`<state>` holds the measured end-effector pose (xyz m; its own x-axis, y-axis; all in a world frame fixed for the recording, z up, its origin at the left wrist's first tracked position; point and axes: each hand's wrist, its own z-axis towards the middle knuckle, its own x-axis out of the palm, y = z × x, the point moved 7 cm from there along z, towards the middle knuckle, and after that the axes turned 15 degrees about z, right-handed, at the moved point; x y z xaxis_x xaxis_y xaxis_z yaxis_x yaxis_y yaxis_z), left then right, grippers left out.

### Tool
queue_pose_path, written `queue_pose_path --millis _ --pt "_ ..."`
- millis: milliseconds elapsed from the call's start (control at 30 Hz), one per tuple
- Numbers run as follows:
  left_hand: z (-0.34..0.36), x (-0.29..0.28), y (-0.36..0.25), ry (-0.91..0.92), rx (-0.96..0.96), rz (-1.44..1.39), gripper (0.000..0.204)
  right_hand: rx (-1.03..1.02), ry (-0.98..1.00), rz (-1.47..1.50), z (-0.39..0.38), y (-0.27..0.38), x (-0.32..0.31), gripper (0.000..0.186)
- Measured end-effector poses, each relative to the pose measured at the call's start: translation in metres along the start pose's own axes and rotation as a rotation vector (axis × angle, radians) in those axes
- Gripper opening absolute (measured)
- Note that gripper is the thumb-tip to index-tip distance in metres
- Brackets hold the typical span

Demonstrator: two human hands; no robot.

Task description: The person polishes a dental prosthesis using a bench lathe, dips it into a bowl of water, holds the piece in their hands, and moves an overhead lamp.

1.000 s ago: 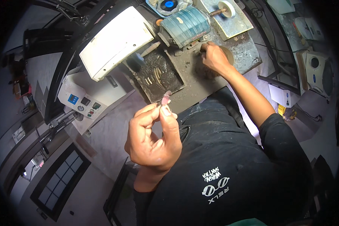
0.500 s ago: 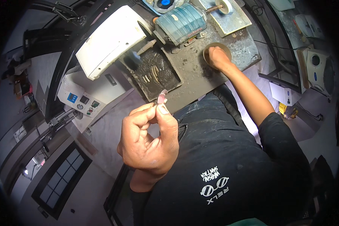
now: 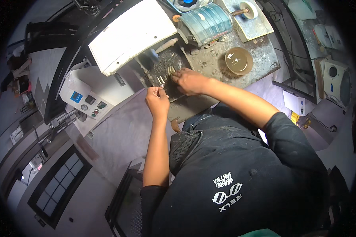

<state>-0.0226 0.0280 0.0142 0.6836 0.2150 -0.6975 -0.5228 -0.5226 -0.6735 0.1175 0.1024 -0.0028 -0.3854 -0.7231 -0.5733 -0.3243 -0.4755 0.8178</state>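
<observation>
My left hand point(image 3: 157, 100) is closed in a pinch at the near edge of a mud-filled tray point(image 3: 185, 56), with a small pale piece at its fingertips, too small to make out well. My right hand point(image 3: 190, 82) reaches into the tray beside several thin pale strips point(image 3: 161, 80), its fingers curled down and pressed together; what they hold, if anything, is hidden. A bowl of cloudy water point(image 3: 238, 61) stands to the right of that hand. Above the tray a spindle point(image 3: 166, 45) sticks out under a white housing point(image 3: 130, 33).
A blue ribbed motor point(image 3: 205, 23) sits behind the tray, beside a white wheel on a shaft point(image 3: 248, 10) over a pale board. A control panel point(image 3: 87, 102) is at left, a white machine point(image 3: 333, 83) at right. The bench's front edge runs below my hands.
My left hand has moved up and away from me to the tray edge. My right hand has left the water bowl and moved left and down into the tray.
</observation>
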Motion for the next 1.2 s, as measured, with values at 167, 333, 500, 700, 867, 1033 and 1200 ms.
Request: queue_pose_path --millis 167,333,500,700,867,1033,1200 --pt "0.009 0.001 0.004 -0.015 0.045 -0.088 0.007 -0.072 0.187 -0.473 -0.003 -0.006 0.052 0.043" --pt "0.015 0.005 0.006 0.018 0.110 -0.113 0.006 0.339 0.281 0.065 -0.014 0.010 0.013 0.029" --pt "0.021 0.012 0.002 0.086 0.154 -0.099 0.005 0.089 -0.155 0.403 0.002 0.033 -0.047 0.034" --pt "0.030 0.021 -0.013 0.135 0.100 -0.347 0.005 -0.094 -0.276 0.230 0.018 0.023 -0.042 0.038" --pt "0.053 0.031 -0.011 0.128 -0.025 -0.440 0.006 0.347 -0.405 0.648 0.035 -0.035 -0.026 0.023" --pt "0.076 0.034 -0.018 0.086 -0.032 -0.391 0.005 0.430 -0.462 0.934 0.052 -0.054 -0.015 0.019" --pt "0.084 0.039 -0.015 0.117 -0.087 -0.418 0.007 0.507 -0.437 0.835 0.056 -0.059 -0.017 0.019"
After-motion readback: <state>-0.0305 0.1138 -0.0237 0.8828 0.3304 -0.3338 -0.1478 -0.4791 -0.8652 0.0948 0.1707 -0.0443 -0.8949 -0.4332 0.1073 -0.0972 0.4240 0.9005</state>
